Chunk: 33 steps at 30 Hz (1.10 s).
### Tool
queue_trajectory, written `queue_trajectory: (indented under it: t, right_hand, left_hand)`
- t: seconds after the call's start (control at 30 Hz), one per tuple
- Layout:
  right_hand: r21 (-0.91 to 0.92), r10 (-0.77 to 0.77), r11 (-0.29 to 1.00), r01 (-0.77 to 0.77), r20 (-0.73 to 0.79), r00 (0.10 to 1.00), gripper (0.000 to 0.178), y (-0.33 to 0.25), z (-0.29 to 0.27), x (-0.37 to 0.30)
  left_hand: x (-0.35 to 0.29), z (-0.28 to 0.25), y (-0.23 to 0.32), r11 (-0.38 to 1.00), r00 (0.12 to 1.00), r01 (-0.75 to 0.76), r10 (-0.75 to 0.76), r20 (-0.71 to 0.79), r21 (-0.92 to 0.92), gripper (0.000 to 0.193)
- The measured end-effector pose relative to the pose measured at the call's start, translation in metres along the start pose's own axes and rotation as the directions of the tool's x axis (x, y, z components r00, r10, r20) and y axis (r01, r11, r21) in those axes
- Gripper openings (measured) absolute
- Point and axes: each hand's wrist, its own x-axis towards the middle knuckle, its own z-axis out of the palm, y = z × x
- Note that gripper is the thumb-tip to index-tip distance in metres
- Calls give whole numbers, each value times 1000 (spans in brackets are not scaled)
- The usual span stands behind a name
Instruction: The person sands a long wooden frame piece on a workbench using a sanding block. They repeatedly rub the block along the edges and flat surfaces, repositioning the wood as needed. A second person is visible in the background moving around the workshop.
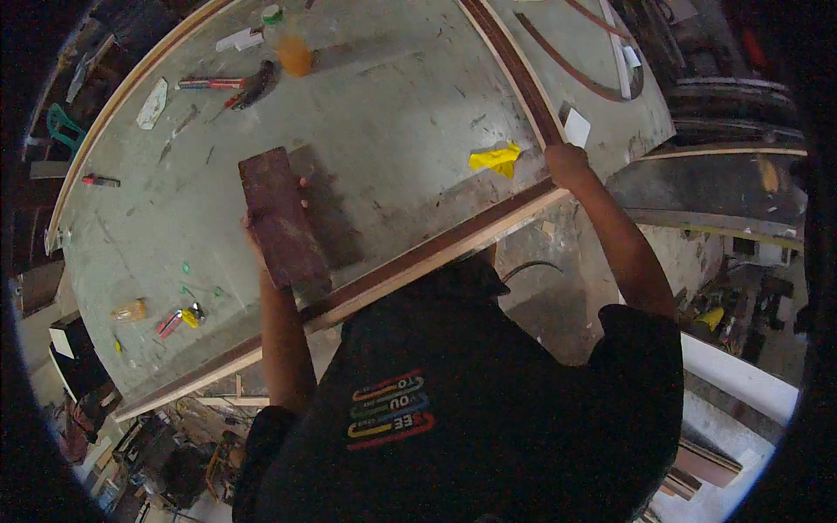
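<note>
My left hand [255,235] is closed around a long reddish-brown block [281,218], held up above the grey-green tabletop [392,113]. The block's broad face hides most of that hand; fingertips show at its right edge. My right hand [567,166] is wrapped over the corner of a wooden frame [436,253]. This frame has a dark brown strip and a pale outer edge, and one rail crosses in front of me. Another rail [516,70] runs away from the corner. Just left of my right hand lies a crumpled yellow scrap [495,159].
Farther left on the table are a red-handled tool with a dark head [231,84] and a bottle of orange liquid [295,57]. A small orange jar [131,310] and a red-and-yellow tool [180,321] lie near left. Curved strips [567,61] rest at far right. Clutter surrounds the table.
</note>
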Motion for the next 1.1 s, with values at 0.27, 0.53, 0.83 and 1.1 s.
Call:
queue_trajectory:
  t: [0.27,0.53,0.83,1.1]
  right_hand:
    - [223,53,973,-55,14,999,15,22,15,-3]
    - [670,-67,704,235,-267,961,17,37,43,-35]
    - [430,-180,834,345,-380,907,26,33,59,-51]
    - [331,-178,897,293,-336,925,25,20,46,-54]
  left_hand:
    - [2,9,1,999,1000,-1,0,18,38,96]
    - [3,2,0,1000,1000,23,-22,19,-18,103]
    - [1,-3,3,998,1000,6,-6,-8,61,102]
    - [-1,2,-3,999,1000,-17,17,1,39,99]
